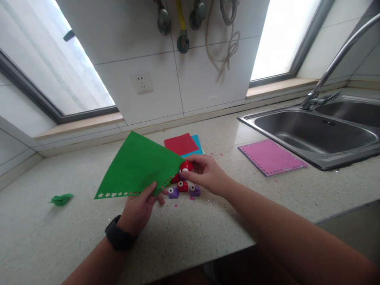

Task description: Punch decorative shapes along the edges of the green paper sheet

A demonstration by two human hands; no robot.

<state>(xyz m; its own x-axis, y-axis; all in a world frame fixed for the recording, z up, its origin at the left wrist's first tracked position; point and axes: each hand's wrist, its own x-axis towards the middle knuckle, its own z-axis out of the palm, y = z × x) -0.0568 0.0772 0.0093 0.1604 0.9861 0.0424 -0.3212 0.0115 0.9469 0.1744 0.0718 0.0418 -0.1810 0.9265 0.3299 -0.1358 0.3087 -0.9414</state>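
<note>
My left hand (142,206), a dark watch on its wrist, pinches the lower corner of a green paper sheet (136,164). Small cut-out shapes, among them stars and a heart, run along two of the sheet's edges. At the sheet's right corner my right hand (204,172) grips a red craft punch (186,166) between thumb and fingers. The paper's corner meets that punch; whether it sits in the slot I cannot tell. Below lie a purple punch (173,193), a red punch (183,186) and another purple punch (194,190). More punches are partly hidden behind the sheet.
Red paper (181,144) lies over blue paper (197,143) at the back. A pink stack of paper (271,157) with punched edges lies beside the steel sink (252,118). A crumpled green scrap (61,199) is at left. Tiny pink cut-outs dot the counter (213,221).
</note>
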